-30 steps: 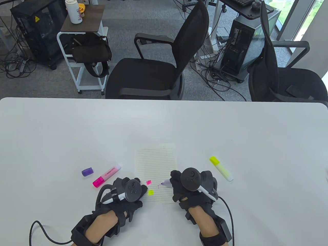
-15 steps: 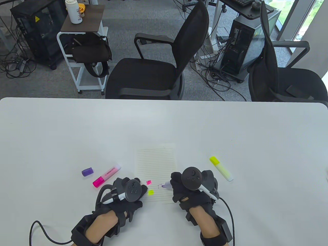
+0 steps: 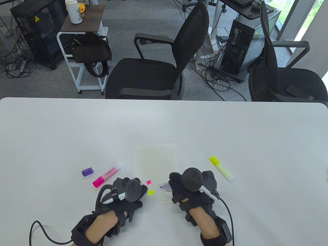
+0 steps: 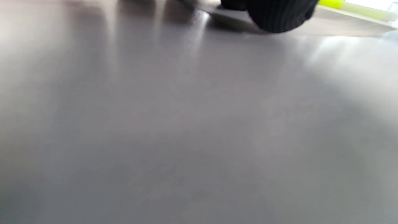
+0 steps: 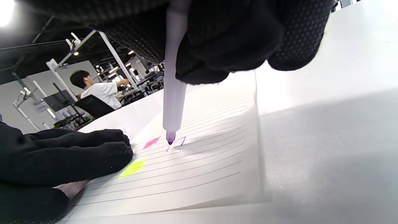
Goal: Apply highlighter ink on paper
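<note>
Black office chairs (image 3: pixel 159 69) and a small side cart (image 3: pixel 83 46) stand on grey carpet behind the white worktop (image 3: pixel 77 128), and the work sits close to its near edge. A sheet of lined paper (image 3: pixel 156 164) lies there, near the middle of that edge. The right hand (image 3: pixel 191 188) is curled around a purple highlighter (image 5: pixel 174 90), gripping its barrel with the tip down on the paper, at a thin purple outline (image 5: pixel 178 142) drawn beside a pink patch (image 3: pixel 148 182) and a yellow-green patch (image 3: pixel 150 192). The left hand (image 3: pixel 128 193) lies with its fingers on the paper's left edge, holding nothing (how far they are spread I cannot tell). Left of the sheet are a purple cap (image 3: pixel 87 171) and, beside it, a capped pink highlighter (image 3: pixel 106 175). A yellow highlighter (image 3: pixel 221 168) lies to the right of the right hand, apart from it.
</note>
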